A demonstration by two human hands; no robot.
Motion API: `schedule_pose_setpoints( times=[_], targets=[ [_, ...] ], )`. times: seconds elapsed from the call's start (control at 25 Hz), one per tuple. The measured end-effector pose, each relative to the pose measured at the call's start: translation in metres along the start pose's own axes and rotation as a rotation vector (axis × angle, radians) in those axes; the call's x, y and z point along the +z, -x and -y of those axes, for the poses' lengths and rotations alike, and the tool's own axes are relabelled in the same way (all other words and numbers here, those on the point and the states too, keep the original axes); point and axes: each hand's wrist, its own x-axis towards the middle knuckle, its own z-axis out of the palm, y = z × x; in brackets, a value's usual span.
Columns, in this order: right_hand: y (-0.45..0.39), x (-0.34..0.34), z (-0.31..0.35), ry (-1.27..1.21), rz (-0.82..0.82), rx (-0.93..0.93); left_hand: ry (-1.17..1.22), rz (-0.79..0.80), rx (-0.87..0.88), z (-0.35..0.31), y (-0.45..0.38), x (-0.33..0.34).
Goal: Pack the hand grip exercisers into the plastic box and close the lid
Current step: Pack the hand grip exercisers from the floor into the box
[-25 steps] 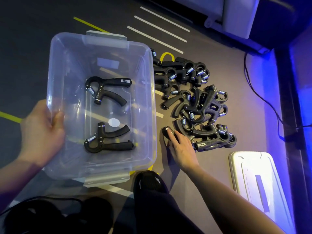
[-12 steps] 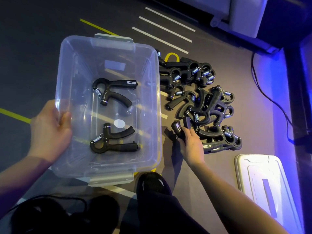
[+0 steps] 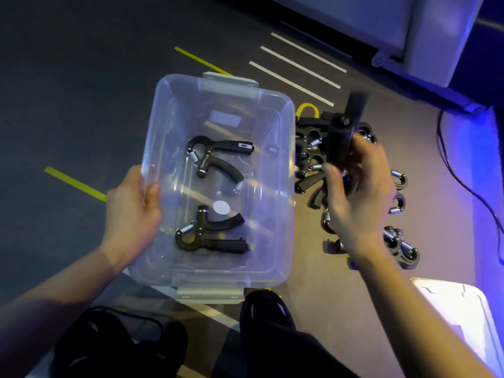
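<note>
A clear plastic box (image 3: pixel 286 170) stands open on the floor with two black hand grip exercisers inside: one at the back (image 3: pixel 218 156), one at the front (image 3: pixel 210 236). My left hand (image 3: pixel 131 214) grips the box's left rim. My right hand (image 3: pixel 360 192) is raised to the right of the box, shut on a black exerciser (image 3: pixel 343 132) whose handles point up; it is motion-blurred. Under and behind that hand lies a pile of several more exercisers (image 3: pixel 395 241). The white lid (image 3: pixel 463 323) lies flat at the lower right.
My dark-clad knees (image 3: pixel 272 336) are just in front of the box. A black cable (image 3: pixel 463 181) runs along the floor at the right by a blue-lit wall. A grey cabinet base (image 3: pixel 409 28) stands at the back right. White and yellow lines mark the floor.
My right hand took an exerciser from the pile's near edge and lifted it up off the floor. The left hand kept its hold on the box rim.
</note>
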Motion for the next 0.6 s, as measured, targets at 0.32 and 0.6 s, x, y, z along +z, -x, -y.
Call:
schedule_pose_setpoints(
  times=[0.32, 0.6],
  targets=[
    [-0.047, 0.067, 0.026, 0.262, 0.851, -1.338, 0.025, -0.026, -0.001, 0.004, 0.002, -0.001],
    [-0.046, 0.147, 0.013, 0.108, 1.162, -1.732, 0.059, -0.026, 0.010, 0.008, 0.002, 0.001]
  ],
)
